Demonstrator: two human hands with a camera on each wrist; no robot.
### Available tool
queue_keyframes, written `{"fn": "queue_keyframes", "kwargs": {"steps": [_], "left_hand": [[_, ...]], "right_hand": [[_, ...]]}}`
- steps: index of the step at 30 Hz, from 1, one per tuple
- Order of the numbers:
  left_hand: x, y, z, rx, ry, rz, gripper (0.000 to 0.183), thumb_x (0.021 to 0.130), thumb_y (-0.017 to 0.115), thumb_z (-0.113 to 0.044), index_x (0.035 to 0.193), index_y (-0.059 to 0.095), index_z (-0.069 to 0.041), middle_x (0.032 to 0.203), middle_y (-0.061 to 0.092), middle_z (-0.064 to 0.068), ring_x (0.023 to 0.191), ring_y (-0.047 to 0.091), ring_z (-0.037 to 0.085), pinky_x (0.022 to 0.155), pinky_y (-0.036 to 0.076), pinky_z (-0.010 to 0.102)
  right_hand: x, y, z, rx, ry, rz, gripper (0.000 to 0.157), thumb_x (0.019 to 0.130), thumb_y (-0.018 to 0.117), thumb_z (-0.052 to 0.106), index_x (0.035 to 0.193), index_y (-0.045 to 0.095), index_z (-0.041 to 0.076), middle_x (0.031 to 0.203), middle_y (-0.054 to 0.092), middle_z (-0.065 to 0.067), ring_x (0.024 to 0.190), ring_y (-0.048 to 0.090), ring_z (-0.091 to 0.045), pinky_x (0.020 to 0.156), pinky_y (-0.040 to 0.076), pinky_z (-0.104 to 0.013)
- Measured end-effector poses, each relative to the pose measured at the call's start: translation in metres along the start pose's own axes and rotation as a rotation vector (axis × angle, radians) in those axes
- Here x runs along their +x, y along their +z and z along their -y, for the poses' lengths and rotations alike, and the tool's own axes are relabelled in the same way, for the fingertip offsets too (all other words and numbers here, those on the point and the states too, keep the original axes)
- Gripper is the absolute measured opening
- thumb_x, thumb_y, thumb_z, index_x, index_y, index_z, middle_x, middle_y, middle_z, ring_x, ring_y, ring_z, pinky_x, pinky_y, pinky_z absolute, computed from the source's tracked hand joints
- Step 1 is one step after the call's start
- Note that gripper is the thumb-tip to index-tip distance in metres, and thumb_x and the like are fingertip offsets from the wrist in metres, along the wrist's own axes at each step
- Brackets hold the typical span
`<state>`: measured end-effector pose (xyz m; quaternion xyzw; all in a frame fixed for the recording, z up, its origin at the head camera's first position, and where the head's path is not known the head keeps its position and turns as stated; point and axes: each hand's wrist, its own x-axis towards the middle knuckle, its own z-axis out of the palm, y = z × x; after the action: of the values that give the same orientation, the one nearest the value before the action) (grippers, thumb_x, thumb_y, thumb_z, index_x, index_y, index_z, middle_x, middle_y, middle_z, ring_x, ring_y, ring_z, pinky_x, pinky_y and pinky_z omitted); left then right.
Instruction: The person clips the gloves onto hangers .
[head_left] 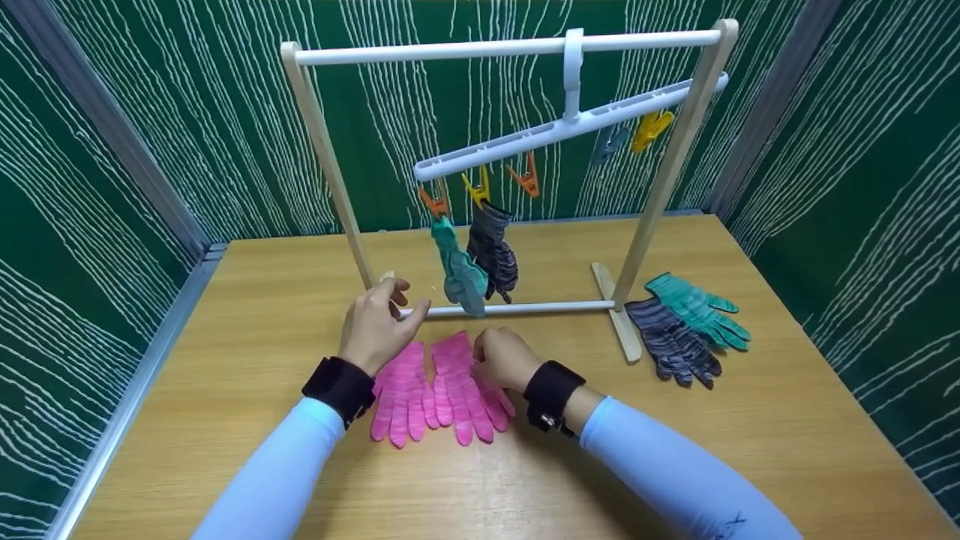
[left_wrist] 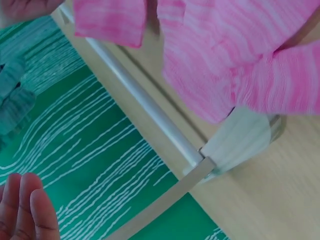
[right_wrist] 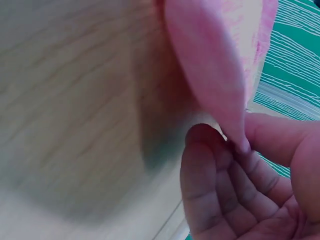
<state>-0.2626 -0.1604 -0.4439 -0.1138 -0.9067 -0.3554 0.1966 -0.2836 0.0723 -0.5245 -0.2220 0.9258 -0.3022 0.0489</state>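
Two pink gloves lie side by side on the table, the left glove (head_left: 401, 397) and the right glove (head_left: 456, 367), fingers toward me. My right hand (head_left: 506, 360) pinches an edge of the right pink glove; in the right wrist view the pink fabric (right_wrist: 212, 60) is caught between thumb and fingertips. Above the cuff of the left pink glove hovers my left hand (head_left: 377, 322), fingers loosely bent and holding nothing. In the left wrist view, some of its fingers (left_wrist: 42, 210) show apart from the gloves.
A rack (head_left: 435, 52) carries a tilted hanger (head_left: 510, 142) with several clips. A teal glove (head_left: 459, 266) and a dark striped glove (head_left: 491, 247) hang from its left part. Another teal glove (head_left: 694, 304) and dark glove (head_left: 675, 343) lie right of the rack.
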Motion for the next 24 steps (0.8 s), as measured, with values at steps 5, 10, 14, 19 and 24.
{"fn": "queue_keyframes", "kwargs": {"steps": [5, 10, 14, 19, 24], "left_hand": [[-0.002, 0.006, 0.001, -0.026, -0.012, 0.024, 0.040, 0.097, 0.081, -0.032, 0.122, 0.072, -0.002, 0.096, 0.075, 0.014, 0.083, 0.073, 0.030, 0.078, 0.060, 0.045], [-0.004, 0.010, 0.003, -0.061, -0.011, 0.068, 0.042, 0.096, 0.082, -0.029, 0.124, 0.071, 0.000, 0.103, 0.075, 0.019, 0.093, 0.076, 0.036, 0.086, 0.062, 0.049], [-0.006, 0.011, 0.004, -0.053, 0.020, 0.085, 0.044, 0.095, 0.083, -0.029, 0.125, 0.070, 0.001, 0.109, 0.075, 0.020, 0.099, 0.076, 0.036, 0.091, 0.063, 0.049], [-0.008, 0.012, 0.005, -0.056, 0.048, 0.106, 0.046, 0.095, 0.084, -0.029, 0.126, 0.070, 0.001, 0.116, 0.075, 0.021, 0.103, 0.076, 0.037, 0.094, 0.063, 0.048], [-0.011, 0.014, 0.006, -0.065, 0.078, 0.126, 0.047, 0.096, 0.084, -0.029, 0.127, 0.069, 0.002, 0.120, 0.074, 0.022, 0.108, 0.074, 0.038, 0.095, 0.062, 0.050]], "right_hand": [[-0.014, -0.021, 0.028, 0.027, 0.010, -0.011, 0.022, 0.088, 0.075, -0.004, 0.068, 0.070, 0.005, 0.064, 0.057, 0.004, 0.063, 0.047, -0.012, 0.060, 0.039, -0.028], [-0.017, -0.023, 0.026, 0.037, -0.037, -0.044, 0.010, 0.088, 0.075, -0.004, 0.081, 0.081, 0.001, 0.075, 0.076, -0.006, 0.066, 0.059, -0.011, 0.064, 0.052, -0.030], [-0.020, -0.024, 0.023, 0.048, -0.102, -0.077, 0.006, 0.087, 0.077, -0.003, 0.087, 0.082, 0.000, 0.081, 0.080, -0.012, 0.070, 0.069, -0.019, 0.068, 0.059, -0.035], [-0.023, -0.027, 0.022, 0.047, -0.169, -0.132, 0.005, 0.089, 0.078, -0.004, 0.090, 0.082, -0.001, 0.085, 0.081, -0.014, 0.078, 0.076, -0.027, 0.074, 0.063, -0.039], [-0.027, -0.032, 0.023, 0.064, -0.180, -0.161, 0.004, 0.089, 0.080, -0.004, 0.092, 0.083, -0.002, 0.086, 0.081, -0.015, 0.078, 0.077, -0.029, 0.074, 0.064, -0.040]]}}
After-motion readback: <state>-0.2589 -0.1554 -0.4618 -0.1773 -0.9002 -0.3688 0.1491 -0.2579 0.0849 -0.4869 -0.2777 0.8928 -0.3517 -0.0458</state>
